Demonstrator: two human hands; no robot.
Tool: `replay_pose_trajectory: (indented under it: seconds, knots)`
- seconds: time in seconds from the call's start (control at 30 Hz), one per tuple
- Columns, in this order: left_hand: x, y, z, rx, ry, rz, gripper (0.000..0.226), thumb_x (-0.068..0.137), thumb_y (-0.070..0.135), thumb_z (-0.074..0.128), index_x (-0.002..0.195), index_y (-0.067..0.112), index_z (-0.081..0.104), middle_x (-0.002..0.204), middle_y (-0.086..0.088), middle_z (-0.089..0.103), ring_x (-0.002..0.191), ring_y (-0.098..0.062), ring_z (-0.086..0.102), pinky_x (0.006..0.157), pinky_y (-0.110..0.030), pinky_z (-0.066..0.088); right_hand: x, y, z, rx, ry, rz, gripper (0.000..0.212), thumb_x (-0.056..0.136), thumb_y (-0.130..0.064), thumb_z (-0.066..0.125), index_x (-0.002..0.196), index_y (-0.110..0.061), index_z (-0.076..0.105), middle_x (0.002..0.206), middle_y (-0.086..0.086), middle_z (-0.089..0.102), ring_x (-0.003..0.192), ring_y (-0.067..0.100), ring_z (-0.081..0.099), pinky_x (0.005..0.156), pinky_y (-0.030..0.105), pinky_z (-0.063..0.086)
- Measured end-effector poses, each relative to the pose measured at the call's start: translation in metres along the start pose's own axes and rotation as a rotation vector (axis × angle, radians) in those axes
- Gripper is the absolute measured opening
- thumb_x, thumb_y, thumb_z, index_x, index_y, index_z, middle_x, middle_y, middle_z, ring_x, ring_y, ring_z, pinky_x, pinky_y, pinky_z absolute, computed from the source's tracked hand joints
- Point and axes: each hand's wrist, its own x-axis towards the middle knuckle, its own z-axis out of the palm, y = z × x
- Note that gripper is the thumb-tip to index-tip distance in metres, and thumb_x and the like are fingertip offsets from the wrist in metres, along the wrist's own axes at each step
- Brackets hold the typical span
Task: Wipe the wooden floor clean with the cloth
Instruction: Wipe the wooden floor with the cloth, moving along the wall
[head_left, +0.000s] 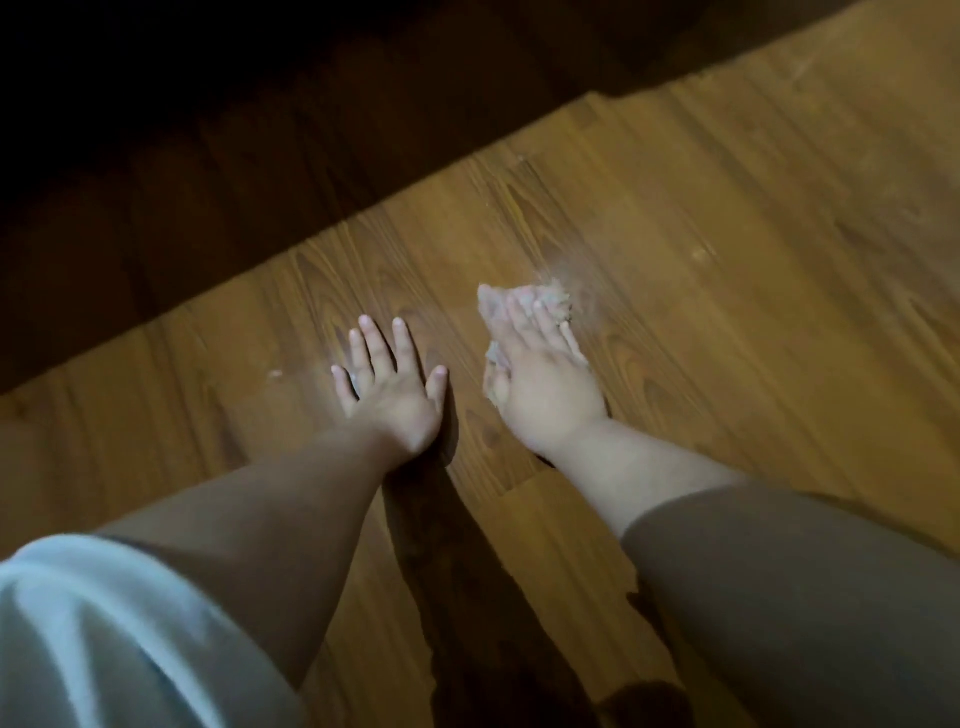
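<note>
Left hand (390, 387) lay palm-down on the wooden floor (727, 249), fingers straight and spread, holding nothing; a small pale speck (275, 373) sat on the boards just to its left. Right hand (540, 387) pressed a crumpled pale cloth (557, 300) against the floor just beside the left hand, fingers straight and close together on top of it. Cloth edges showed past the fingertips and along the thumb side; this area was blurred.

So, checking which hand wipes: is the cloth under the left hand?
No, the cloth is under the right hand, while the left hand lies flat on the wooden floor, fingers spread.
</note>
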Motion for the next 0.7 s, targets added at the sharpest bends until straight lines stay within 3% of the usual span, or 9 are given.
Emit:
replay_pose_trajectory:
  seconds: [0.1, 0.2, 0.3, 0.47, 0.57, 0.63, 0.7]
  knots:
    - [-0.003, 0.010, -0.002, -0.062, 0.143, -0.056, 0.074, 0.092, 0.059, 0.015, 0.154, 0.023, -0.003, 0.160, -0.008, -0.018, 0.146, -0.020, -0.019, 0.114, -0.044, -0.015, -0.018, 0.046, -0.013, -0.115, 0.014, -0.155, 0.062, 0.093, -0.023, 0.043, 0.153, -0.024, 0.026, 0.161, -0.008, 0.017, 0.149, 0.012, 0.012, 0.119, 0.033, 0.000]
    - [0.014, 0.038, -0.006, -0.033, 0.328, 0.036, 0.071, 0.094, 0.054, 0.015, 0.154, 0.017, 0.008, 0.162, -0.006, -0.004, 0.148, -0.019, -0.009, 0.115, -0.042, -0.012, 0.004, 0.107, -0.041, -0.145, 0.156, 0.103, 0.063, 0.087, -0.018, 0.049, 0.149, -0.016, 0.035, 0.158, 0.003, 0.029, 0.145, 0.022, 0.024, 0.119, 0.041, 0.010]
    - [0.036, 0.050, -0.001, 0.008, 0.365, 0.046, 0.071, 0.093, 0.054, 0.012, 0.154, 0.018, 0.009, 0.162, 0.001, 0.000, 0.148, -0.014, -0.004, 0.117, -0.042, -0.006, 0.049, 0.112, -0.043, -0.102, 0.260, 0.333, 0.067, 0.091, -0.022, 0.042, 0.154, -0.022, 0.021, 0.162, 0.002, 0.017, 0.149, 0.022, 0.011, 0.119, 0.043, 0.004]
    - [0.035, 0.049, 0.001, 0.020, 0.403, 0.026, 0.072, 0.092, 0.054, 0.010, 0.154, 0.018, 0.012, 0.162, 0.002, 0.004, 0.148, -0.012, -0.002, 0.117, -0.042, -0.004, 0.055, 0.057, -0.020, -0.086, 0.179, 0.064, 0.067, 0.094, -0.028, 0.039, 0.155, -0.034, 0.013, 0.163, -0.009, 0.010, 0.150, 0.015, 0.003, 0.118, 0.038, -0.007]
    - [0.031, 0.052, -0.002, 0.025, 0.372, 0.022, 0.070, 0.093, 0.052, 0.011, 0.154, 0.018, 0.010, 0.162, 0.002, 0.001, 0.148, -0.012, -0.004, 0.118, -0.042, -0.005, 0.026, 0.082, -0.030, -0.115, 0.086, -0.134, 0.064, 0.094, -0.029, 0.039, 0.153, -0.039, 0.017, 0.161, -0.011, 0.013, 0.149, 0.011, 0.007, 0.118, 0.035, -0.008]
    - [0.029, 0.053, -0.004, 0.029, 0.370, 0.021, 0.069, 0.094, 0.051, 0.012, 0.154, 0.017, 0.009, 0.162, 0.001, 0.000, 0.148, -0.013, -0.005, 0.119, -0.042, -0.004, 0.024, 0.120, -0.050, -0.170, 0.083, -0.083, 0.069, 0.090, -0.026, 0.041, 0.153, -0.041, 0.016, 0.161, -0.009, 0.018, 0.148, 0.014, 0.013, 0.119, 0.039, -0.002]
    - [0.027, 0.053, -0.004, 0.039, 0.369, 0.017, 0.070, 0.094, 0.051, 0.011, 0.154, 0.017, 0.008, 0.162, 0.001, -0.001, 0.148, -0.013, -0.006, 0.119, -0.042, -0.005, 0.038, 0.158, -0.070, -0.187, 0.169, 0.135, 0.071, 0.089, -0.023, 0.040, 0.153, -0.039, 0.015, 0.160, -0.005, 0.021, 0.147, 0.020, 0.016, 0.119, 0.047, 0.005]
